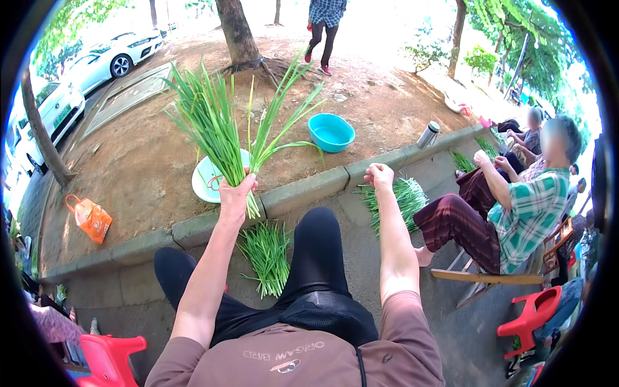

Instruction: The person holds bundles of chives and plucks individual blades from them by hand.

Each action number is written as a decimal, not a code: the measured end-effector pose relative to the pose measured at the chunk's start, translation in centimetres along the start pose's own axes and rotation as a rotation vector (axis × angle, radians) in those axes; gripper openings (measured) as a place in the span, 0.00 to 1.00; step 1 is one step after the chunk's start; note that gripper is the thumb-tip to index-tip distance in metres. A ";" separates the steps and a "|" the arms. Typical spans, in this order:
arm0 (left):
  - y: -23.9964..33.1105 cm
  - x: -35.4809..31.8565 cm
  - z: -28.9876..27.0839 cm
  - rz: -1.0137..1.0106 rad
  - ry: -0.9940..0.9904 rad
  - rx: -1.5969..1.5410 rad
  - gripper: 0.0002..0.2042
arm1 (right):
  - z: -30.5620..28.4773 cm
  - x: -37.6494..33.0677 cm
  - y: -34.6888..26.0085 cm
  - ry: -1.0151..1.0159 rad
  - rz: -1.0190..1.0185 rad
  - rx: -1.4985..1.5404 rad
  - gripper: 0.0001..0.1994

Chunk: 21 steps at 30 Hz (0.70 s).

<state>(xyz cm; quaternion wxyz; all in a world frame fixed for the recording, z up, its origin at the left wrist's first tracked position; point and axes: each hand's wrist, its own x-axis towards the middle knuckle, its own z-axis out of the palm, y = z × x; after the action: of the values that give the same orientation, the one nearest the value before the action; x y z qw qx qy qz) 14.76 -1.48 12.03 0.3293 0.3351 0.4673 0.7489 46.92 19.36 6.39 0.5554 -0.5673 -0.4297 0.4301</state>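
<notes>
My left hand is closed around the lower stems of a bunch of long green chives. The leaves fan upward in two sprays, and the cut ends stick out below the fist. To the right, my right hand is raised with its fingers curled together. Whatever it may pinch is too small to make out. Between my knees a pile of chives lies on the pavement. Another chive heap spreads below and beyond my right hand. Behind the held bunch, a pale basin is partly hidden.
A stone curb crosses in front of me. On the dirt beyond are a blue basin and an orange bag; a thermos stands by the curb. A seated person is at right, near a red stool. Another person walks far ahead.
</notes>
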 end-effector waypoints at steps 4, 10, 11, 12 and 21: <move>-0.2 -0.5 0.9 -0.001 -0.028 -0.025 0.08 | 0.3 1.6 -2.1 -0.184 -0.286 -0.064 0.12; -0.4 -1.0 0.7 -0.019 -0.041 0.007 0.08 | 4.5 -2.3 -10.3 -0.324 -0.825 -0.011 0.23; -0.5 -1.2 0.7 -0.018 -0.053 0.016 0.08 | 4.8 -2.8 -11.1 -0.324 -0.822 -0.012 0.23; -0.5 -1.4 0.7 -0.021 -0.052 0.017 0.08 | 5.1 -3.4 -11.9 -0.358 -0.870 -0.076 0.23; -0.4 -2.0 0.7 -0.023 -0.094 0.006 0.08 | 6.0 -3.7 -12.5 -0.357 -1.061 -0.282 0.16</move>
<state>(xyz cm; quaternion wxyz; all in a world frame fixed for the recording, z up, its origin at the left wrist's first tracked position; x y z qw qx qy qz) 16.56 -2.65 11.52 0.3585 0.3655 0.4576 0.7270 40.05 17.49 18.85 0.5328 -0.2615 -0.7958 0.1203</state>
